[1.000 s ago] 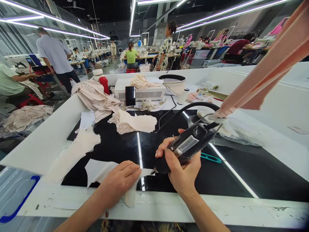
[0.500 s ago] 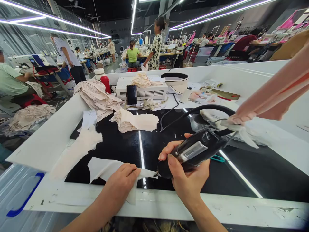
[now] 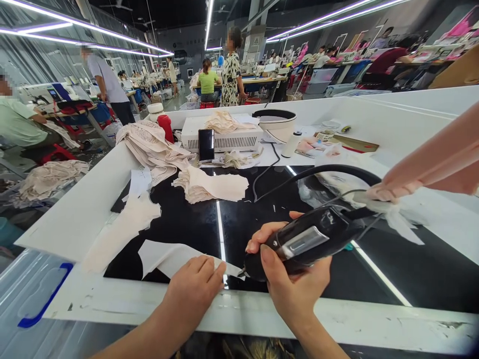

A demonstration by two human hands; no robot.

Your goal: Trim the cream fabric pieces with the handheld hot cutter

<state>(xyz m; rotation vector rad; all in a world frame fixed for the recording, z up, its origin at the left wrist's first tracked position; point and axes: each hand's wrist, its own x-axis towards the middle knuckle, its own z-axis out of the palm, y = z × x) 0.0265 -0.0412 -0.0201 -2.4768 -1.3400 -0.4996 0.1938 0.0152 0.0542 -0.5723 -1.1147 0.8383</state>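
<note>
Gripping black cutter (image 3: 310, 242) w/ right hand (image 3: 292, 289); left hand (image 3: 194, 291) flat, pressing fabric piece (image 3: 168, 255)

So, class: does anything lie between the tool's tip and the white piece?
Nothing visible does: the black tool in the right hand has its tip at the white piece, pressed flat by the left hand.

Bright, even light from ceiling strip lamps (image 3: 207, 20), mirrored as white streaks on the glossy black worktop (image 3: 179, 224) and glinting on the corded hand tool (image 3: 307, 239). Faint shadows. Lines bow toward the edges; distant faces blurred.
</note>
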